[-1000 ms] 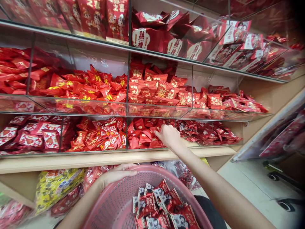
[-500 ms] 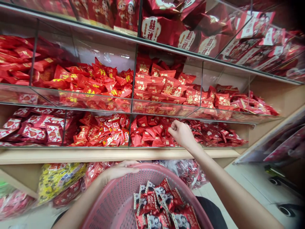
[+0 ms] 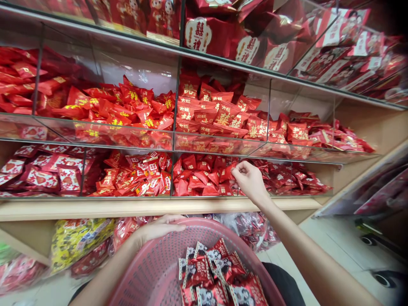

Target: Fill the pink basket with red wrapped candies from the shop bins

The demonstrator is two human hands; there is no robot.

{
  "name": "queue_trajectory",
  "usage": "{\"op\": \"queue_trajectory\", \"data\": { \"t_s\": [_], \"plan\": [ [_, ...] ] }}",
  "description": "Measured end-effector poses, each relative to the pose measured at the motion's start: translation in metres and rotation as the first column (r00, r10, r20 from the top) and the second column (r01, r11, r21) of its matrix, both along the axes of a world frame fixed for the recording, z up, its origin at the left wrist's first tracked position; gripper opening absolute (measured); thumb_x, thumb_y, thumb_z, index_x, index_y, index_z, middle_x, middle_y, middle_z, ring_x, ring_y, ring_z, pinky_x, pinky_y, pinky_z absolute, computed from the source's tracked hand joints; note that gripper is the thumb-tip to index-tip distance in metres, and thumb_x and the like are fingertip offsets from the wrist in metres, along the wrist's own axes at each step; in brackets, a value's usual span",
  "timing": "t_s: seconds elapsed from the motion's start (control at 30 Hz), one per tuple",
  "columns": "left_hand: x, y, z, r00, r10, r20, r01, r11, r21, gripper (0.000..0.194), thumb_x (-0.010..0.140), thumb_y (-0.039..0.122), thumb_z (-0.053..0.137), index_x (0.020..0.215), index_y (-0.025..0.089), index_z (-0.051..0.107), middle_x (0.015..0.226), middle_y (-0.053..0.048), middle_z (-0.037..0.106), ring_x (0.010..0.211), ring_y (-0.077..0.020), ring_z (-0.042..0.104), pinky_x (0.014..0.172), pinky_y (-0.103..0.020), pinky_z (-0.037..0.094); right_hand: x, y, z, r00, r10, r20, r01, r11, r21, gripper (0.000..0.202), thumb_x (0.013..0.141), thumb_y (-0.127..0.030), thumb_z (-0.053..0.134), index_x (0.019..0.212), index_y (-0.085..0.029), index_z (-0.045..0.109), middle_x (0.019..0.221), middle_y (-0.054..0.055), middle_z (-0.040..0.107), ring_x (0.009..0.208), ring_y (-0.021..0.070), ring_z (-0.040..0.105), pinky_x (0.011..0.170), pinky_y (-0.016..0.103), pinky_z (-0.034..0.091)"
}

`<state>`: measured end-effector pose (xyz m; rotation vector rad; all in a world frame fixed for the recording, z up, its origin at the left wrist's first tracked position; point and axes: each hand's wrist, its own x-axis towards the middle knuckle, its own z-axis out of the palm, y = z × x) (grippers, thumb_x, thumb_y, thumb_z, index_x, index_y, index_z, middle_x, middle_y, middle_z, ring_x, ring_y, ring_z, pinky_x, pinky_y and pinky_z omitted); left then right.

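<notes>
My right hand (image 3: 250,180) is at the lower shelf row, thumb and forefinger pinched on the edge of a small red packet (image 3: 227,173). That packet lies over a heap of red packets (image 3: 199,176) in the same compartment. My left hand (image 3: 162,228) grips the far left rim of a pink perforated basket (image 3: 149,263), its fingers over the rim. Inside the basket, toward the right, sit several red and white printed packets (image 3: 200,272).
Glass dividers and a clear front strip (image 3: 127,135) edge the shelves. Below the wooden ledge (image 3: 127,207) are a yellow bag (image 3: 81,242) and other bagged goods. A chair caster (image 3: 384,278) stands on the floor at right.
My right hand has shifted slightly right, and a red packet now shows at its fingertips. The view has moved a little; my left hand and the basket look the same.
</notes>
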<state>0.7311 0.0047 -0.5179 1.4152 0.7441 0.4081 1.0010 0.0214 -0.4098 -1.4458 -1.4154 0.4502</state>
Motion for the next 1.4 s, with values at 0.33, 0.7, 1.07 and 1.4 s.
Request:
{"op": "queue_trajectory", "data": {
  "t_s": [0.33, 0.7, 1.07, 1.4],
  "plan": [
    [-0.005, 0.002, -0.007, 1.0, 0.01, -0.014, -0.01, 1.0, 0.004, 0.04, 0.075, 0.039, 0.06, 0.111, 0.022, 0.061, 0.113, -0.001, 0.063, 0.107, -0.0271, 0.053, 0.093, -0.034, 0.038, -0.002, -0.058, -0.009, 0.958, 0.228, -0.175, -0.231, 0.973, 0.005, 0.023, 0.077, -0.038, 0.058, 0.074, -0.018, 0.047, 0.057, -0.003, 0.055, 0.046, 0.0096, 0.054, 0.043, 0.02, 0.044],
    [-0.003, 0.008, -0.018, 0.999, -0.019, -0.027, 0.022, 0.993, 0.119, 0.036, 0.077, 0.039, 0.059, 0.107, 0.02, 0.063, 0.103, -0.003, 0.066, 0.097, -0.0204, 0.057, 0.088, -0.031, 0.04, -0.086, -0.074, -0.103, 0.551, 0.792, -0.264, -0.765, 0.352, -0.54, 0.008, 0.085, -0.023, 0.044, 0.079, -0.018, 0.046, 0.054, -0.008, 0.045, 0.043, 0.0059, 0.044, 0.041, 0.016, 0.033],
    [-0.008, 0.007, -0.023, 1.0, -0.002, 0.03, 0.0, 0.998, 0.064, 0.038, 0.077, 0.036, 0.06, 0.11, 0.017, 0.061, 0.1, -0.004, 0.067, 0.091, -0.0192, 0.058, 0.083, -0.029, 0.042, -0.144, -0.047, -0.155, 0.222, 0.972, -0.077, -0.674, 0.096, -0.733, 0.003, 0.074, -0.014, 0.058, 0.072, -0.015, 0.056, 0.061, -0.007, 0.05, 0.052, 0.005, 0.044, 0.047, 0.014, 0.034],
    [-0.009, 0.009, -0.029, 1.0, 0.006, 0.012, -0.007, 0.999, 0.054, 0.042, 0.076, 0.039, 0.06, 0.111, 0.017, 0.06, 0.105, -0.004, 0.065, 0.096, -0.0203, 0.057, 0.086, -0.03, 0.041, -0.153, -0.051, -0.163, 0.218, 0.923, 0.318, -0.569, 0.385, -0.727, 0.009, 0.073, -0.016, 0.054, 0.076, -0.018, 0.062, 0.072, -0.001, 0.061, 0.064, 0.0128, 0.053, 0.056, 0.022, 0.035]
  ]
}}
